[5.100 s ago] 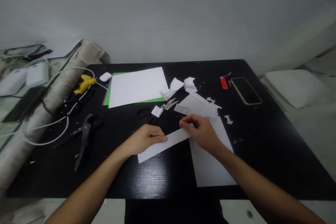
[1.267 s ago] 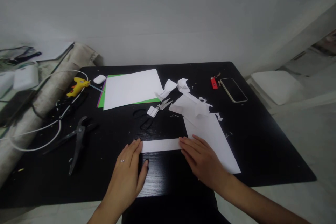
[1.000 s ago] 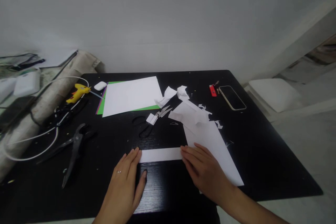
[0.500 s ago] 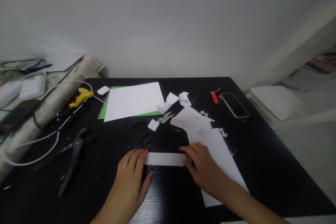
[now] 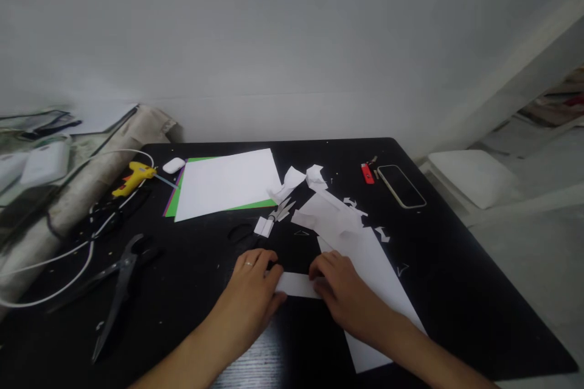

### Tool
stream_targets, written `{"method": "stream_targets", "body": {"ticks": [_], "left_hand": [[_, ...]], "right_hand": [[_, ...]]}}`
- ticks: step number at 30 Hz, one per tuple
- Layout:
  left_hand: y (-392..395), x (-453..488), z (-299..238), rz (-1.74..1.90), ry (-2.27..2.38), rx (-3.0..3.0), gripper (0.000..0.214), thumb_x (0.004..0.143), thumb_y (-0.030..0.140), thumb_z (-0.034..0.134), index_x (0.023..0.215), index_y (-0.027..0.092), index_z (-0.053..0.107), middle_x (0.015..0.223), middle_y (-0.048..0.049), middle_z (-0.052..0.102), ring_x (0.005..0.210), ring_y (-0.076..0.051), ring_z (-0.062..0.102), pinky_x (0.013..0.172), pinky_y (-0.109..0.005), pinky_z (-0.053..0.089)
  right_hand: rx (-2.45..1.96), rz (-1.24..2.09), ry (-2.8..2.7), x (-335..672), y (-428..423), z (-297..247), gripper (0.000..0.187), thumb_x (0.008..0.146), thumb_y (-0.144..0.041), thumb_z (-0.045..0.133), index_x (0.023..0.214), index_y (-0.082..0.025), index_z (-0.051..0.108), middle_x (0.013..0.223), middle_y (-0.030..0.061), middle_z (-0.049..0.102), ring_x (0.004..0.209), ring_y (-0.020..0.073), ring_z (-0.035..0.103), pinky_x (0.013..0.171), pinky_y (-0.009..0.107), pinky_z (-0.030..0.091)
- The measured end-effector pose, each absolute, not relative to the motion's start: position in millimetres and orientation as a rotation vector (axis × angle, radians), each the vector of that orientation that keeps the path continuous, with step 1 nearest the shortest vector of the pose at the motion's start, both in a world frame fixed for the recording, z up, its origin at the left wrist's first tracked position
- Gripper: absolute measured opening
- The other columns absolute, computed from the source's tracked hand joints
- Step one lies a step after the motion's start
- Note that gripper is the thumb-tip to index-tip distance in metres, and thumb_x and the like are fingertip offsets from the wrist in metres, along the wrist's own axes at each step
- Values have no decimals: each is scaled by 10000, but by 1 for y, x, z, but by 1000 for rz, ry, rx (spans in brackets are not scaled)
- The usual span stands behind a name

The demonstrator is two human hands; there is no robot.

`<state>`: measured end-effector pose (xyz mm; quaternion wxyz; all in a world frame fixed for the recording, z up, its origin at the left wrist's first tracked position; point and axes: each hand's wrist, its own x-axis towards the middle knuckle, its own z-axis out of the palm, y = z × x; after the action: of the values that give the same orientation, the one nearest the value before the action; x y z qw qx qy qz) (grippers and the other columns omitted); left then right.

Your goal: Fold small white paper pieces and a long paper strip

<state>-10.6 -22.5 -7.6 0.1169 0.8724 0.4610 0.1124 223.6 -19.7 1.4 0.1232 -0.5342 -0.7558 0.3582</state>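
Observation:
A narrow white paper strip [image 5: 298, 285] lies crosswise between my hands, low over the black table. My left hand [image 5: 255, 289] is curled over its left end, with thumb and fingers close together on the paper. At the opposite end, my right hand [image 5: 340, 292] grips the strip between thumb and bent fingers. Both ends of the strip are hidden under my fingers. A long white sheet [image 5: 374, 282] runs beneath my right forearm. Just beyond my left hand are scissors [image 5: 280, 209], with a small white paper piece [image 5: 263, 227] by their handles.
Crumpled paper scraps [image 5: 292, 179] and a cut sheet [image 5: 328, 216] lie past the hands. White paper [image 5: 228, 182] rests on coloured sheets. A yellow glue gun [image 5: 134, 179] and pliers [image 5: 125, 270] are left; a red lighter [image 5: 367, 174] and a phone [image 5: 401, 186] are right.
My left hand has shifted right along the strip, and its fingers have curled in, so less paper shows between the hands. My right hand stays at the right end. The view has shifted slightly.

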Motion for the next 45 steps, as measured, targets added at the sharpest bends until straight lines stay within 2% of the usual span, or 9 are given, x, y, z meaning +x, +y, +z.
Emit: {"method": "stream_targets", "body": {"ticks": [5,10,12,15,19,24,31,38,45], "left_hand": [[-4,-6,14,95,1152,2463,141,932,130,677,1072,144,683,1062,-102,678,1014,-306,638,949,-536,542],[10,-7,15,205,1094,2280,614,863,212,799,1419,215,539,1322,-103,638,1188,-315,626,1040,-514,520],[14,-8,9,287,1061,2141,627,875,206,783,1443,257,520,1327,-77,646,1174,-277,651,1022,-457,535],[20,-11,-1,462,1051,1910,529,895,239,766,1384,276,568,1257,-50,682,1086,-222,680,951,-374,551],[22,-15,-11,547,1046,1640,493,860,358,809,1304,245,626,1085,-39,692,861,-172,654,730,-289,555],[16,-14,-14,551,1006,1344,442,846,359,812,1229,205,656,927,3,623,665,-113,599,567,-245,560],[13,-13,-12,552,941,1244,405,862,336,794,1220,208,655,972,-10,622,737,-128,621,549,-237,596],[11,-15,-17,554,934,1259,354,893,363,764,1176,207,621,876,16,596,676,-124,614,535,-242,586],[11,-16,-8,522,1049,1541,264,917,396,736,1067,191,664,837,15,631,602,-104,631,530,-205,448]], "right_hand": [[-1465,1254,-1991,230,-7,4,209,917,-32,553,974,-210,647,992,39,704,963,230,651,894,402,503],[-1335,1425,-1751,230,10,12,146,923,-118,594,984,-209,691,1020,35,744,979,211,701,843,341,527],[-1344,1391,-1701,226,15,13,105,926,-181,623,984,-204,708,1005,41,753,948,215,700,813,343,520],[-1357,1356,-1611,219,19,7,147,903,-278,681,1026,-207,717,1023,51,751,902,219,683,770,349,520],[-1213,1502,-1416,212,19,-10,411,759,-340,850,1123,-234,691,1130,53,730,985,237,686,798,341,560],[-1213,1563,-1349,214,15,-25,440,718,-355,904,1095,-241,710,1135,52,735,1020,247,691,859,358,559],[-1171,1626,-1324,222,17,-25,585,607,-357,991,1109,-243,712,1079,47,747,1002,251,701,884,380,562],[-1113,1695,-1318,226,19,-25,416,645,-323,967,992,-236,757,1066,53,784,917,219,728,831,354,590],[-1099,1737,-1345,226,21,-23,290,660,-366,965,884,-242,828,1116,73,815,1063,268,761,970,417,593]]}}
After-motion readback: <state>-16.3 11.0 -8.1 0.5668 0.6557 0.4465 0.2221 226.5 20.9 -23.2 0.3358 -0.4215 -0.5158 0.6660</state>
